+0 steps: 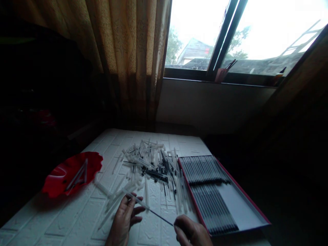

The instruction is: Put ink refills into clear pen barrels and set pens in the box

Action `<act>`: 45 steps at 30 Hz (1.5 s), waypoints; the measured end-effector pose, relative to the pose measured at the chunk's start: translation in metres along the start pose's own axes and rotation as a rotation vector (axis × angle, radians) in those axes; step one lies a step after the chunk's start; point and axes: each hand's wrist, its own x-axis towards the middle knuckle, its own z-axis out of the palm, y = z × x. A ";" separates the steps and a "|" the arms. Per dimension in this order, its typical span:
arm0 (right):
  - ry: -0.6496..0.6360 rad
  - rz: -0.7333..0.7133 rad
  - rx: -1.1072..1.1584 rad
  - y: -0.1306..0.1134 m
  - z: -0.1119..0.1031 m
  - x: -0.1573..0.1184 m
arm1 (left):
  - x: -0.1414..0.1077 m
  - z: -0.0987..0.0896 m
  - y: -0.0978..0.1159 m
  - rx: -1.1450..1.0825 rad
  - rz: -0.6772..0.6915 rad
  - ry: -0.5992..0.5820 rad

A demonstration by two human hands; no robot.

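Near the front edge of the table, my left hand pinches a clear pen barrel between thumb and fingers, its other fingers spread. My right hand grips the end of a thin dark refill, whose far end meets the barrel's opening. Beyond both hands lies a loose pile of clear barrels, dark refills and small dark parts. To the right, a red-edged box holds two rows of assembled pens lying side by side.
A red scalloped bowl with a few pens stands on the left of the white brick-patterned table. Behind the table are a curtain and a window, with a pink holder on its sill.
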 end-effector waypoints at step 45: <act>0.057 0.198 0.814 -0.017 0.035 0.018 | -0.007 0.008 -0.038 -0.329 -0.360 -0.121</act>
